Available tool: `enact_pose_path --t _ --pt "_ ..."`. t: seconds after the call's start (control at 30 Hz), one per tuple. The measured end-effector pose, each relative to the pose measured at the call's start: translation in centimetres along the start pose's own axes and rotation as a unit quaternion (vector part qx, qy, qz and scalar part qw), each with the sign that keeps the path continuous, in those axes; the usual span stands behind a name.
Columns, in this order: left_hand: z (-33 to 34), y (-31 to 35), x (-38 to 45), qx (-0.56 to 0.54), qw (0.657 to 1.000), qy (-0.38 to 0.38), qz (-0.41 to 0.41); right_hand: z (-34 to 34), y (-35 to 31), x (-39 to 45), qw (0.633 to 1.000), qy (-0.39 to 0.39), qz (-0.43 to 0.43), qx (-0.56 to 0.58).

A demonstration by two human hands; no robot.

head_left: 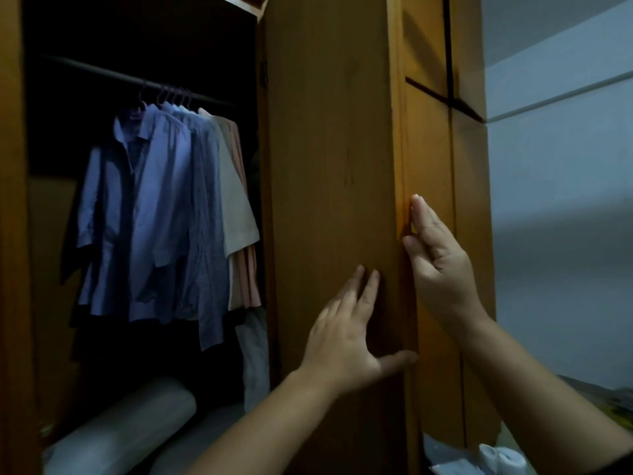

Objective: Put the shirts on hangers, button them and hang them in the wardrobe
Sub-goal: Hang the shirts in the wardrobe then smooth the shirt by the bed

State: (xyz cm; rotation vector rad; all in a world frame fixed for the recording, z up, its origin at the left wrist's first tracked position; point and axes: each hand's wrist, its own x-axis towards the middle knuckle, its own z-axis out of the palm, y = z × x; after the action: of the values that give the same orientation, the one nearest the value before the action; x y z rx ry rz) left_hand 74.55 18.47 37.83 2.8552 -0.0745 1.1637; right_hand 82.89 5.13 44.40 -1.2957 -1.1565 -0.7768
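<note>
On wardrobe door (329, 166), both hands (342, 341) flat

Shirts (154, 207) hung on a rail (102, 72) inside the wardrobe (13, 234), left of its open door (335, 149). Left hand (346, 341) lay on the door's face, right hand (438, 262) at its edge.

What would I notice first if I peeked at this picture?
First, two hands on the big brown wardrobe door in the middle: the left hand flat on its face, the right hand at its edge. Next, to the left in the dark wardrobe, a row of shirts hanging from a rail, mostly blue, with a beige and a pink one at the right end.
</note>
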Motion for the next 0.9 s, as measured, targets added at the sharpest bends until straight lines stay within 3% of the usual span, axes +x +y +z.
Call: enact_pose_path --t 0.13,0.33,0.53,0.9 --pt "-1.9 -1.8 -2.0 0.007 0.999 0.022 0.038 2.0 -1.6 -0.4 0.998 -0.031 0.004 0.05" --pt "-5.8 -4.6 -5.2 -0.016 0.998 0.044 0.034 6.4 -3.5 -0.8 0.988 -0.076 -0.033 0.131" --pt "-9.8 -7.3 -7.8 0.039 0.987 0.145 0.061 11.7 -4.9 -0.9 0.972 -0.14 -0.038 0.185" --pt "-15.7 -12.8 -11.8 0.118 0.961 0.249 0.007 20.7 -6.8 0.0 0.951 -0.273 -0.087 0.118"
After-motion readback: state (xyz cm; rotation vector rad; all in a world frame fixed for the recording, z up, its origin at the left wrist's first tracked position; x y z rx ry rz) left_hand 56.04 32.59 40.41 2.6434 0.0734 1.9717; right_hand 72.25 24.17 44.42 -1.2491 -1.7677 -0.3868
